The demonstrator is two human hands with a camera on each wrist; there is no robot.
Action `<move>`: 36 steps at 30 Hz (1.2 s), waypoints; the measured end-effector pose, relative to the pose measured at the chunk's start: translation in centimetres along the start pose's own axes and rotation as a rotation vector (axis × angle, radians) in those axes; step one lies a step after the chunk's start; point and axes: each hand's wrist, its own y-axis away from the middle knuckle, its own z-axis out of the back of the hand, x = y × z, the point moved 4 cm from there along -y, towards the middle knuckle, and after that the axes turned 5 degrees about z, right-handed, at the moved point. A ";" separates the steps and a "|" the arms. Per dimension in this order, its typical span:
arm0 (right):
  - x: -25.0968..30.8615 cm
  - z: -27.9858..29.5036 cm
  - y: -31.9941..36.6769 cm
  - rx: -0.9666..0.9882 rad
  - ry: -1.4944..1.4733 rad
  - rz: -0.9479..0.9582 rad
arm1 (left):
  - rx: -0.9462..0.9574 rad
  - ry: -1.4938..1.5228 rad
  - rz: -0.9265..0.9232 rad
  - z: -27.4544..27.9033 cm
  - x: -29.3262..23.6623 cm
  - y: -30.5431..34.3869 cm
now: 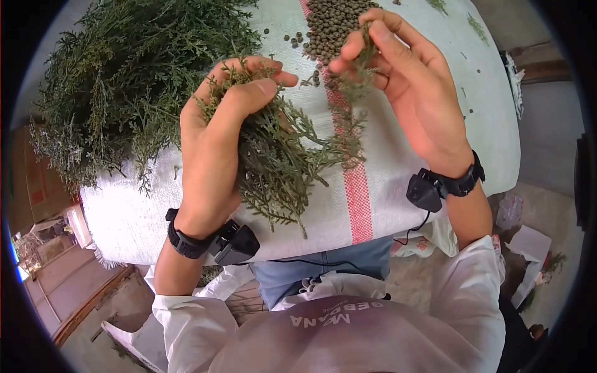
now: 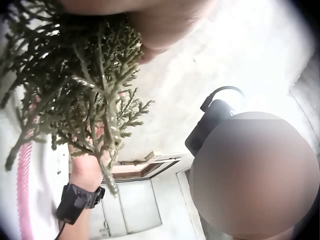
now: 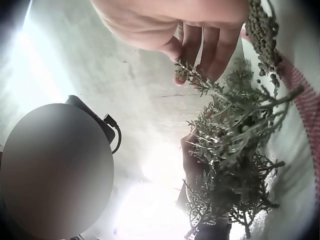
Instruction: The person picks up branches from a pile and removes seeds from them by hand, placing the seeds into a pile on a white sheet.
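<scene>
My left hand grips a thick bunch of green cypress-like sprigs above a white woven sack with a red stripe. The same bunch fills the left wrist view and the right wrist view shows the bunch below my fingers. My right hand is raised beside it and pinches a small sprig tip between thumb and fingers; the sprig tip also shows in the right wrist view. A heap of small round green-brown seeds lies on the sack just beyond both hands.
A large pile of cut green branches covers the sack's far left. Loose seeds and bits of foliage lie scattered on the sack at the far right. Concrete floor, a white bag and wooden boards lie below.
</scene>
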 end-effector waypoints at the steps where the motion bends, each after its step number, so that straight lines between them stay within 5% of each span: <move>1: 0.4 0.0 0.0 -0.028 -0.079 -0.036 | -0.001 0.033 -0.002 0.1 0.1 0.0; 4: 1.0 0.2 0.0 -0.095 -0.227 -0.100 | -0.041 0.023 -0.018 -0.2 0.5 -0.1; 8: 0.9 0.3 0.2 0.007 -0.493 0.039 | 0.003 0.016 0.012 -0.5 0.7 0.1; 12: 2.3 0.7 0.0 0.345 -1.192 -0.152 | 0.082 -0.016 0.040 -0.3 0.9 -0.1; 15: 1.8 2.7 -0.7 0.422 -0.587 -0.247 | 0.118 -0.031 0.050 -0.5 0.8 -0.1; 16: 1.8 1.9 -0.5 0.427 -0.590 -0.247 | 0.140 -0.027 0.063 -0.7 0.9 0.0; 19: 2.0 -0.7 1.0 0.349 0.358 -0.057 | 0.172 -0.027 0.097 -0.8 1.2 0.1; 30: 0.8 -0.5 1.5 0.272 0.303 -0.043 | 0.185 -0.114 0.123 -1.3 1.4 0.4; 36: 1.5 -0.5 1.7 0.195 0.298 -0.130 | 0.017 -0.394 -0.152 -1.3 0.9 1.3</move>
